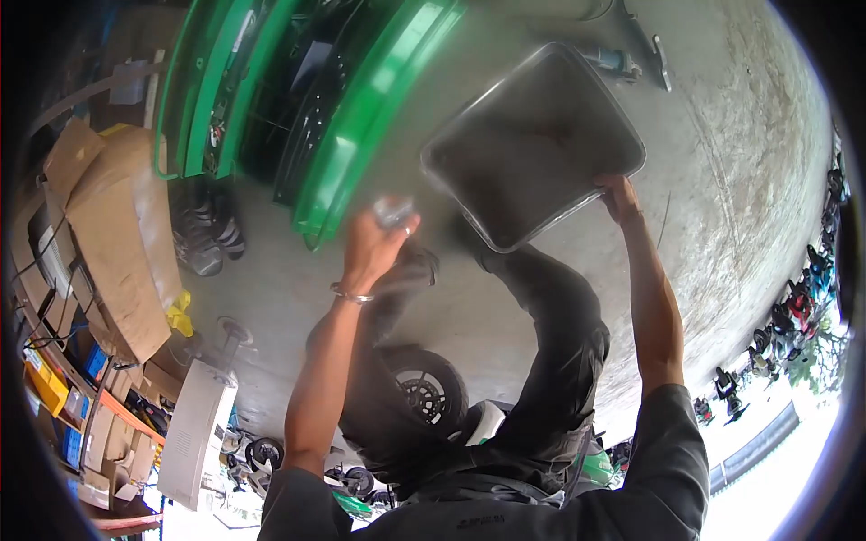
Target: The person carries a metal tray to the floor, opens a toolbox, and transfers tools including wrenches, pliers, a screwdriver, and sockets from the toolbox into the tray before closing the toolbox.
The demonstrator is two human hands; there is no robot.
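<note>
My right hand point(619, 198) grips the near right corner of a dark rectangular tray point(537, 144) with a raised rim, its fingers closed on the edge. To the left, my left hand point(379, 243) is closed round a small clear or whitish object point(393, 212), blurred by motion, which I cannot make out. A bracelet point(350, 293) circles my left wrist. The left hand is apart from the tray, just below the end of a green metal cabinet point(347, 144).
Cardboard boxes point(135, 234) and shelves stand on the left, with a pale metal unit point(197, 433) below them. Sandals point(206, 234) lie by the green cabinet. A black wheel point(424, 392) is between my legs. Metal tools point(663, 63) are at the top right. Motorcycles line the right edge.
</note>
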